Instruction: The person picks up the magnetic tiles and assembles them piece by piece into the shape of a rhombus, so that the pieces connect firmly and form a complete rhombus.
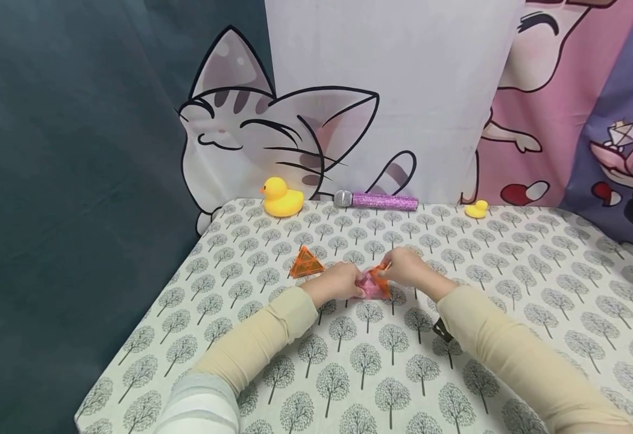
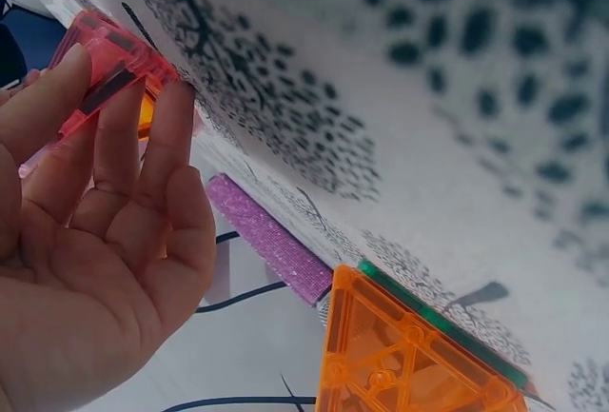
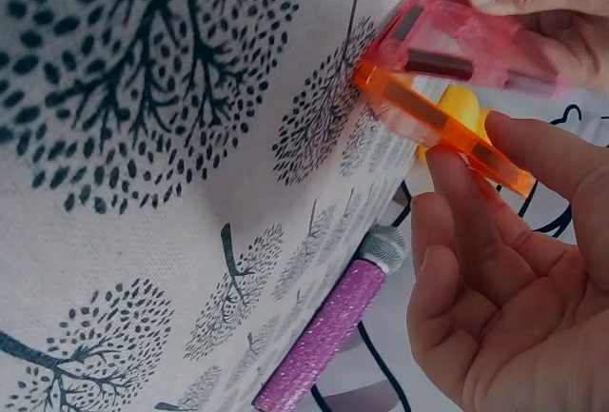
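At mid-table my left hand point(image 1: 340, 281) pinches a pink see-through magnetic tile point(image 1: 369, 288) between thumb and fingers. My right hand point(image 1: 405, 266) faces it and pinches an orange see-through magnetic tile point(image 3: 442, 127) by its edge. In the right wrist view the orange tile's near end touches the edge of the pink tile, and the two spread apart at an angle. Both stand tilted on the patterned cloth. To the left of my left hand lies an orange triangular tile point(image 1: 307, 263), with a green tile point(image 2: 447, 322) under it in the left wrist view.
A large yellow duck point(image 1: 283, 199), a purple glittery microphone point(image 1: 384, 201) and a small yellow duck point(image 1: 476, 209) line the table's back edge. Part of a dark object point(image 1: 443, 330) shows beside my right sleeve. A printed cat curtain point(image 1: 430, 72) hangs behind.
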Demonstrator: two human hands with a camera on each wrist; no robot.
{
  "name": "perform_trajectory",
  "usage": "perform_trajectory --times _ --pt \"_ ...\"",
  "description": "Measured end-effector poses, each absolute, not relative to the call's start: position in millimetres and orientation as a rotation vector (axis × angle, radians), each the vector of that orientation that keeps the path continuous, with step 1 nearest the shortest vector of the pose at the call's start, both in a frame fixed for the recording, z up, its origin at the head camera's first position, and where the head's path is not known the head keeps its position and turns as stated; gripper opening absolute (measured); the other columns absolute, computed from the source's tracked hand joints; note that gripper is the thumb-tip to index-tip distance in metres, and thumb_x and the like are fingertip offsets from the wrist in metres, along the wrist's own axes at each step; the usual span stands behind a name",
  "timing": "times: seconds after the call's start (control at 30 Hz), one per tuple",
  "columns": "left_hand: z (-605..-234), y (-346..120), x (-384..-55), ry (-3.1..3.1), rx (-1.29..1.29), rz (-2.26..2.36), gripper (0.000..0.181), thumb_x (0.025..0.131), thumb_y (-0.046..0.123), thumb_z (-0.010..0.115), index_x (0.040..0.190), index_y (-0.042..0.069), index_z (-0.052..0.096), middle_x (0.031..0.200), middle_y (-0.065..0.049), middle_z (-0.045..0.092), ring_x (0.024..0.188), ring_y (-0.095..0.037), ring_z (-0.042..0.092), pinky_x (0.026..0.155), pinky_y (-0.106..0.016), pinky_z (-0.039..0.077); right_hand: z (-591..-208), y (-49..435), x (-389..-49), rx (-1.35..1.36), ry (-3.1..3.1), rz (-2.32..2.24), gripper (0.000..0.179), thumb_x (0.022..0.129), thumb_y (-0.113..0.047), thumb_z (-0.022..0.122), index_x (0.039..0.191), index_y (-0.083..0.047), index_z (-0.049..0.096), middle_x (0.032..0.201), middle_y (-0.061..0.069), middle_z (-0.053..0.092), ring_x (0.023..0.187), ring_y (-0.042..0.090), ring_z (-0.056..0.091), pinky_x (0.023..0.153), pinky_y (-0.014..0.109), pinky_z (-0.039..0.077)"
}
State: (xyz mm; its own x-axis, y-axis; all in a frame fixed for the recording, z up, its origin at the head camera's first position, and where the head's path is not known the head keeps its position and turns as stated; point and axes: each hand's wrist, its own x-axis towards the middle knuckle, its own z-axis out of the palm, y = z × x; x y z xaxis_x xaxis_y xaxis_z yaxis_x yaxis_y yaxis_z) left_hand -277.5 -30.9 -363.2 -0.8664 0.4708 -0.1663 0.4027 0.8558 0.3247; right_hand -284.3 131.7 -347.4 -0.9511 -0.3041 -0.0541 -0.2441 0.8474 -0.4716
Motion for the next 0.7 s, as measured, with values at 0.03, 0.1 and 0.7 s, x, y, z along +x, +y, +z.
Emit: perform_trajectory --times 0.03,0.1,0.7 --pt "-363 -31 -278 2.788 0.651 0.433 0.012 0.074 0.026 0.068 0.070 0.016 0.063 0.066 0.005 0.055 0.059 -0.012 0.047 0.056 -0.024 0.039 -347 132 -283 -0.438 2.892 -0.708 0.017 0.073 -0.017 0.067 0.081 -0.002 0.063 0.082 0.008 0.061 0.061 0.016 0.050 0.054 0.027 0.043" --pt "-364 -31 -279 2.784 0.628 0.461 0.011 0.075 0.026 0.067 0.072 0.016 0.064 0.065 0.004 0.056 0.060 -0.012 0.048 0.056 -0.024 0.039 -345 133 -280 -0.454 2.875 -0.699 0.016 0.073 -0.016 0.067 0.081 -0.003 0.064 0.084 0.008 0.062 0.064 0.017 0.052 0.058 0.030 0.045" --pt "-352 -45 -282 2.827 0.557 0.563 0.032 0.076 0.023 0.067 0.106 0.012 0.061 0.090 0.002 0.061 0.081 -0.012 0.055 0.074 -0.029 0.044 -339 137 -272 -0.529 2.818 -0.665 0.028 0.073 -0.017 0.067 0.094 0.001 0.062 0.088 0.012 0.062 0.077 0.023 0.057 0.068 0.036 0.048"
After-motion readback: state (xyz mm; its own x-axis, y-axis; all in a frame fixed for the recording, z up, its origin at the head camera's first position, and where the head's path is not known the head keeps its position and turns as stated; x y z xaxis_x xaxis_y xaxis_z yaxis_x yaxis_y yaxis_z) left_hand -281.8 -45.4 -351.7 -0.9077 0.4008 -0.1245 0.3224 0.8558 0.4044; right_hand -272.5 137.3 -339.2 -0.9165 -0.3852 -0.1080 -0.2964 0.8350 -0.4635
